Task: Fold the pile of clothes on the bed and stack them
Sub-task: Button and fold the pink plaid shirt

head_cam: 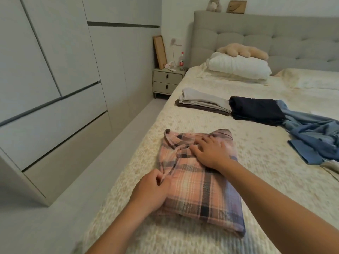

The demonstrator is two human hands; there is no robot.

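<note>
A pink plaid shirt point(205, 195) lies folded into a rectangle on the cream bedspread point(256, 180) near the bed's left edge. My left hand point(152, 189) pinches a fold of the shirt at its left side. My right hand point(209, 151) presses flat on the shirt's upper part with fingers spread. Farther up the bed sits a stack of folded grey and brown clothes point(203, 103). Beside it lies a folded dark navy garment point(256, 110). Unfolded blue clothes point(315, 136) sprawl at the right.
White pillows point(238, 66) with a plush toy point(242, 51) lie against the grey headboard point(275, 33). A nightstand point(167, 81) with a bottle stands left of the bed. A wardrobe point(55, 79) lines the left wall, with a strip of floor point(91, 180) between.
</note>
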